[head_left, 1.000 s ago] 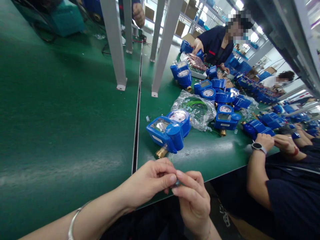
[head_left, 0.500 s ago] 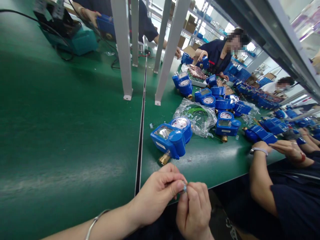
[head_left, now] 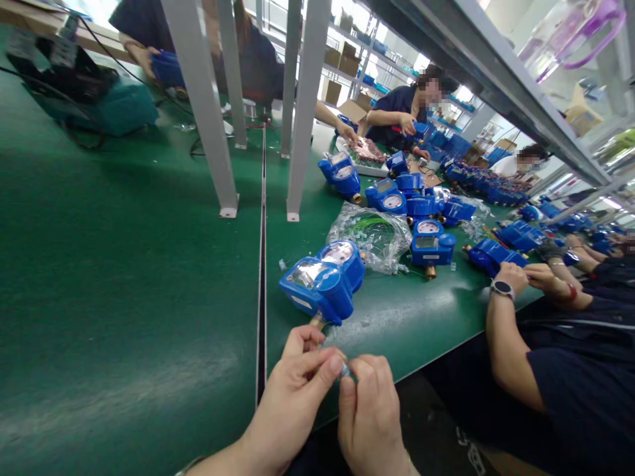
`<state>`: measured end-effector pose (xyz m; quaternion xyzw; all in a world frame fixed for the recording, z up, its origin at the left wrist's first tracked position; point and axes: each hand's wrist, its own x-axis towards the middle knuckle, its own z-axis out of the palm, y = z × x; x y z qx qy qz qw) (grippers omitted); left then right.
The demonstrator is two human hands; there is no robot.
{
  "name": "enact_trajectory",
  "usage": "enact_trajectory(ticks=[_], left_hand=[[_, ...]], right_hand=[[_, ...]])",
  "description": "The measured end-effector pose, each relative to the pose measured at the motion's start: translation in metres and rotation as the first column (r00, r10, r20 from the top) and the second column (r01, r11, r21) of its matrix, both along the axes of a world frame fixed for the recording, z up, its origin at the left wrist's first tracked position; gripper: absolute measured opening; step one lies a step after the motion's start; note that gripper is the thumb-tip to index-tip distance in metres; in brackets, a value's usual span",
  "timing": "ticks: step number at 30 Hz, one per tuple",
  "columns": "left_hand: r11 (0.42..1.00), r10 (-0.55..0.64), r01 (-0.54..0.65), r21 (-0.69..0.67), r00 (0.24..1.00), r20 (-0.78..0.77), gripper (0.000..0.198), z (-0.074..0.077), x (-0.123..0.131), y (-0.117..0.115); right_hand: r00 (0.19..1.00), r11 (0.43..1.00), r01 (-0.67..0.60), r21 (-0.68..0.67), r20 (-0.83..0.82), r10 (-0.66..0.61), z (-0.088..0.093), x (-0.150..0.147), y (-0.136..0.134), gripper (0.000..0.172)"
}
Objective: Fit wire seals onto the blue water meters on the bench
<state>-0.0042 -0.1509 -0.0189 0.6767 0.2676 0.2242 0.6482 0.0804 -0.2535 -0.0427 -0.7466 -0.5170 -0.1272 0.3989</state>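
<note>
Between my two hands is a small pale-blue plastic seal [head_left: 344, 371], largely covered by fingers. My left hand [head_left: 292, 383] pinches at its left side with thumb and index finger, the other fingers curled near a thin wire. My right hand [head_left: 374, 410] is closed on its right side, thumb against bent fingers. Just beyond my left fingers lies a blue water meter [head_left: 330, 291], tilted, its brass fitting [head_left: 316, 322] pointing toward me. A thin greenish wire shows faintly beside that fitting; where it ends is hidden by my fingers.
A clear plastic bag [head_left: 342, 225] with green wires lies behind the meter. Several more blue meters [head_left: 432, 248] stand to the right. White metal posts [head_left: 302, 132] rise from the green table [head_left: 149, 297], which has a dark slot [head_left: 261, 284]. A co-worker's arm [head_left: 506, 330] is at right.
My view has shifted, so the meter and my hands appear further left. Both hands stay on the seal, fingers slightly moved. Across the table, a co-worker's hand has reached to the white tray.
</note>
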Motion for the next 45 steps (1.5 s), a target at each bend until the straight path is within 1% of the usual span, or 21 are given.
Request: enact_trajectory(ticks=[2,5,7,8,9,11,12,13,17,19,21,24,26,27,29,32,37,39,41,43,45], left_hand=[[0.999,0.027,-0.027,-0.026,1.0,-0.013,0.035,0.001,0.002,-0.002],[0.998,0.046,-0.046,-0.03,0.999,-0.015,0.032,0.003,0.003,-0.003],[0.999,0.045,-0.045,0.0,0.999,-0.015,0.03,0.005,0.003,-0.003],[0.999,0.04,-0.04,0.025,0.999,-0.017,0.029,0.005,0.003,-0.003],[0.998,0.034,-0.033,0.059,0.999,-0.021,0.028,0.006,0.002,-0.002],[0.991,0.025,-0.02,0.129,0.999,-0.033,0.027,0.005,0.001,-0.001],[0.988,0.027,-0.021,0.153,0.999,-0.037,0.027,0.005,0.0,0.0],[0.986,0.036,-0.029,0.164,0.999,-0.036,0.026,0.004,0.0,0.0],[0.99,0.088,-0.086,0.113,0.996,-0.017,0.021,0.0,-0.001,0.0],[0.99,0.082,-0.079,0.118,0.997,-0.016,0.022,0.001,0.0,0.0],[0.986,0.047,-0.043,0.162,0.999,-0.025,0.025,0.003,0.002,0.0],[0.972,0.011,-0.001,0.234,0.999,-0.043,0.029,0.006,0.003,0.003],[0.965,0.025,-0.013,0.262,0.999,-0.042,0.025,0.005,0.0,0.005],[0.96,0.042,-0.03,0.278,0.998,-0.038,0.022,0.004,-0.002,0.006],[0.944,0.088,-0.064,0.325,0.994,-0.058,0.023,0.003,-0.007,0.009],[0.924,0.023,0.064,0.377,0.975,-0.223,0.034,0.005,-0.01,0.012],[0.91,-0.185,0.316,0.268,0.889,-0.418,0.05,0.008,-0.001,0.011],[0.915,-0.201,0.319,0.246,0.891,-0.406,0.046,0.007,0.002,0.008],[0.927,-0.192,0.296,0.232,0.903,-0.386,0.043,0.006,0.004,0.005],[0.937,-0.165,0.263,0.228,0.912,-0.375,0.041,0.005,0.004,0.003],[0.94,-0.145,0.247,0.234,0.913,-0.382,0.039,0.004,0.003,0.003]], right_hand=[[0.976,1.0,0.025,-0.009,0.215,-0.022,-0.003,0.002,-0.002,0.018],[0.958,0.999,0.041,-0.006,0.285,-0.038,-0.005,0.003,-0.001,0.019],[0.997,1.0,-0.005,0.0,0.071,0.005,-0.005,0.002,0.001,0.01],[0.985,0.998,-0.058,0.003,-0.163,0.057,-0.004,0.001,0.003,0.015],[0.894,0.993,-0.118,0.009,-0.434,0.111,-0.002,0.0,0.005,0.023],[0.549,0.976,-0.213,0.052,-0.819,0.164,0.0,-0.002,0.007,0.032],[0.431,0.97,-0.232,0.069,-0.887,0.166,0.0,-0.002,0.008,0.033],[0.417,0.97,-0.234,0.072,-0.893,0.167,0.0,-0.002,0.008,0.032],[0.876,0.993,-0.112,0.032,-0.468,0.114,-0.003,0.0,0.005,0.014],[0.927,0.995,-0.088,0.047,-0.361,0.099,-0.004,0.001,0.005,0.013],[0.807,0.988,-0.151,0.044,-0.571,0.149,-0.003,0.001,0.007,0.023],[0.415,0.959,-0.266,0.097,-0.886,0.205,0.001,0.0,0.013,0.03],[0.334,0.952,-0.276,0.136,-0.915,0.228,0.002,0.002,0.013,0.03],[0.374,0.953,-0.274,0.133,-0.898,0.233,0.002,0.004,0.011,0.029],[0.613,0.954,-0.288,0.079,-0.75,0.248,0.001,0.01,0.006,0.026],[0.897,0.941,-0.337,-0.031,-0.312,0.312,-0.001,0.019,-0.001,0.018],[0.93,0.924,-0.31,-0.225,0.132,0.344,-0.005,0.027,-0.003,0.012],[0.926,0.925,-0.311,-0.22,0.15,0.347,-0.006,0.026,-0.003,0.012],[0.94,0.928,-0.342,-0.149,-0.052,0.338,-0.005,0.023,0.0,0.014],[0.805,0.929,-0.367,-0.043,-0.515,0.294,-0.004,0.018,0.004,0.022],[0.434,0.938,-0.344,0.038,-0.88,0.195,-0.002,0.013,0.009,0.027]])
